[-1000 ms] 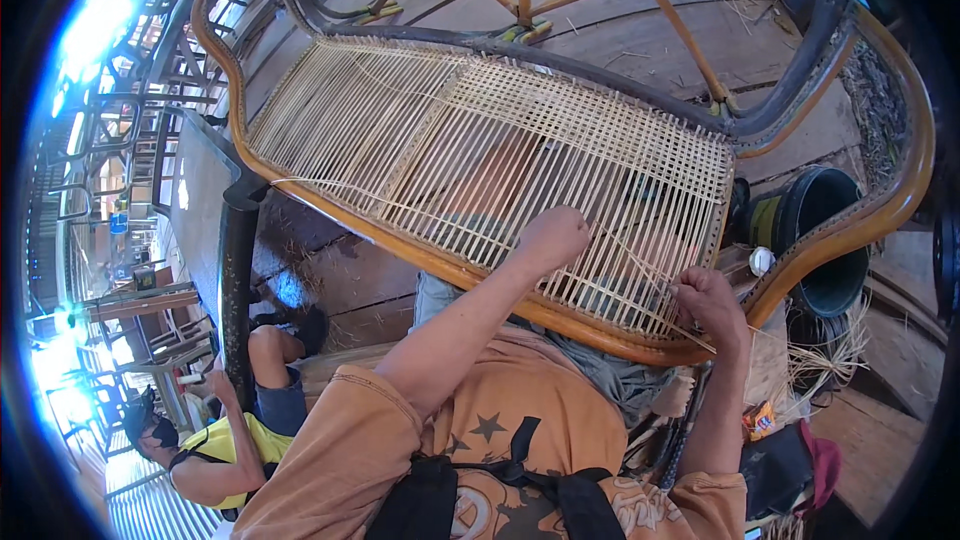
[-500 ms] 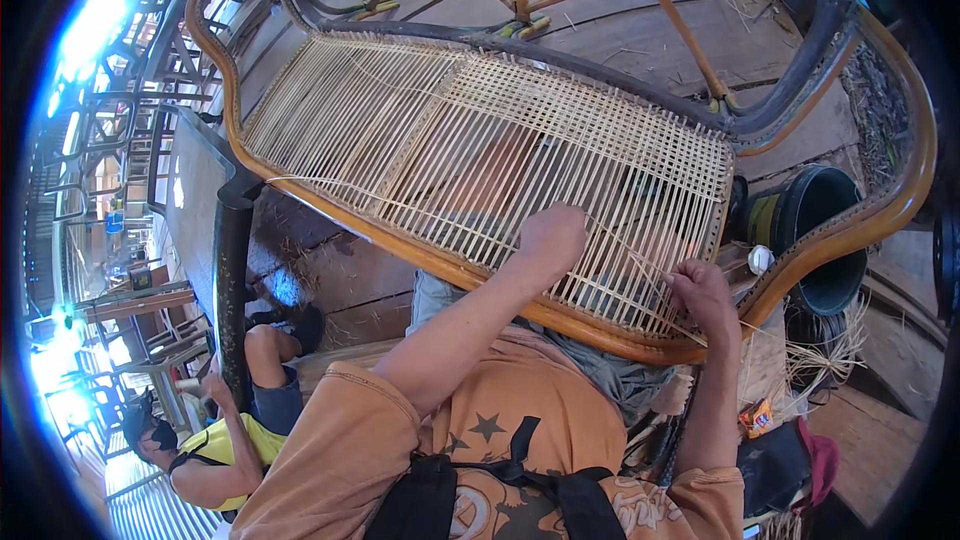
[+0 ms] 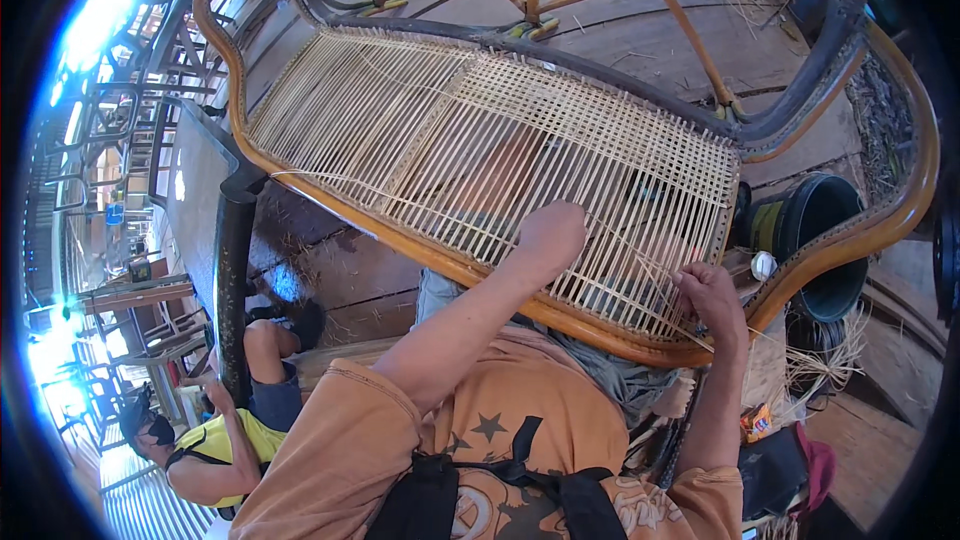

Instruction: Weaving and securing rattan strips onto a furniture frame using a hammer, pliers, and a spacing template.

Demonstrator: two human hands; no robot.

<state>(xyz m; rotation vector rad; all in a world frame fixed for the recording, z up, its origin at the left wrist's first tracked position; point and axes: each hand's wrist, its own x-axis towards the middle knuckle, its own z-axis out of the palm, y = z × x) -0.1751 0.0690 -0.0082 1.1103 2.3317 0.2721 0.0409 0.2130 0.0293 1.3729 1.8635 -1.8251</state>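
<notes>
A rattan bench frame (image 3: 440, 259) lies across my lap, its seat strung with pale cane strands. Toward the far edge the strands form a woven mesh (image 3: 600, 122); the nearer part has mostly parallel strands with gaps. My left hand (image 3: 553, 237) is closed in a fist over the middle of the strands, on a thin cane strand (image 3: 345, 180) that runs crosswise; its fingertips are hidden. At the right end of the seat, my right hand (image 3: 712, 298) pinches a cane strand between thumb and finger.
A dark green bucket (image 3: 822, 240) stands right of the seat, with loose cane strips (image 3: 825, 350) below it. A dark post (image 3: 234, 280) rises at left. Beyond it a person in a yellow top (image 3: 225, 450) sits working. Curved rattan poles (image 3: 690, 35) cross the far side.
The view has shifted slightly, so the bench appears a little further right. My right hand has turned slightly, its fingers opening a bit from the strands. My left hand stays nearly in place.
</notes>
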